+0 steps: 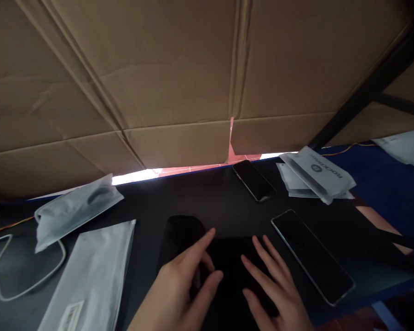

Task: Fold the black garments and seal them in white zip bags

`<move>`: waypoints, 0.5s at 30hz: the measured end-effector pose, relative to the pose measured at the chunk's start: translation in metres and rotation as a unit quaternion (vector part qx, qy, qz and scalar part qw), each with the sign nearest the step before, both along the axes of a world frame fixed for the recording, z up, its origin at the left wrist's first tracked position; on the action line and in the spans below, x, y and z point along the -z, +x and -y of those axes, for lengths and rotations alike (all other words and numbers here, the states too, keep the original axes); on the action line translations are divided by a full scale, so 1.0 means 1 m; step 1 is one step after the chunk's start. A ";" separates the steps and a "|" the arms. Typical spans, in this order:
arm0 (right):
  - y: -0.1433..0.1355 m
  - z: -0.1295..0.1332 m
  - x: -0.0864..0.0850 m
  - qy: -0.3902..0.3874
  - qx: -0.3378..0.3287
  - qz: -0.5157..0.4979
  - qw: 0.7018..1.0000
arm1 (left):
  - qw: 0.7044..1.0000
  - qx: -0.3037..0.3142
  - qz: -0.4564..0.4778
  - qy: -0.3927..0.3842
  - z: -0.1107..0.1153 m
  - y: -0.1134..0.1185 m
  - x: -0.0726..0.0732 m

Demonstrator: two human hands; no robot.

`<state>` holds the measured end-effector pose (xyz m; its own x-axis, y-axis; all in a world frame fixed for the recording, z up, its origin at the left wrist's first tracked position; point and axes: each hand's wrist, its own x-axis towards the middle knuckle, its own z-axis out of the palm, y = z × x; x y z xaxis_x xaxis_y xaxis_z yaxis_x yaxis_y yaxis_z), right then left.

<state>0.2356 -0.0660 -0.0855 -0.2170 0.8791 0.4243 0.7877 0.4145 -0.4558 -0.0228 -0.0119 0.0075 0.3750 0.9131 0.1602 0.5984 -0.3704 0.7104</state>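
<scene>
A soft black cloth item (184,230) lies in front of me, and its outline is hard to make out against the dark tabletop. My left hand (182,280) rests on its left part, index finger stretched out, thumb apart, the other fingers bent and partly hidden. Flat on the right part of the black cloth, my right hand (274,289) has its fingers spread. Just right of it lies a phone (312,255) with a dark screen and clear-edged case. A second dark phone (253,180) is farther back.
Frosted zip pouches, one plain (93,271) and one with contents (77,209), lie left beside a white cable (29,294). White printed packets (322,172) are stacked at the back right. Cardboard (172,82) stands behind the black table (148,202); a dark metal bar (369,87) slants at right.
</scene>
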 end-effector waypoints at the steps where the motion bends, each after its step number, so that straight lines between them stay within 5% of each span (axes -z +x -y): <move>1: 0.001 0.001 0.000 -0.005 0.004 -0.011 1.000 | 1.000 0.007 -0.010 0.019 -0.001 0.005 0.002; 7: 0.000 0.002 -0.001 -0.008 0.043 -0.078 0.996 | 0.963 -0.145 -0.159 0.164 0.006 -0.042 0.026; 11: -0.001 -0.001 -0.002 0.009 0.040 -0.095 0.995 | 0.946 -0.261 -0.186 0.058 0.018 -0.074 0.043; 15: 0.002 0.000 0.001 0.000 0.042 -0.099 0.994 | 0.962 -0.220 -0.154 -0.055 0.021 -0.078 0.045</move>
<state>0.2378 -0.0661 -0.0864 -0.0552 0.8907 0.4512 0.7140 0.3511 -0.6057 -0.1003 -0.0327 -0.0376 -0.0382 0.9993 -0.0033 0.8686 0.0349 0.4943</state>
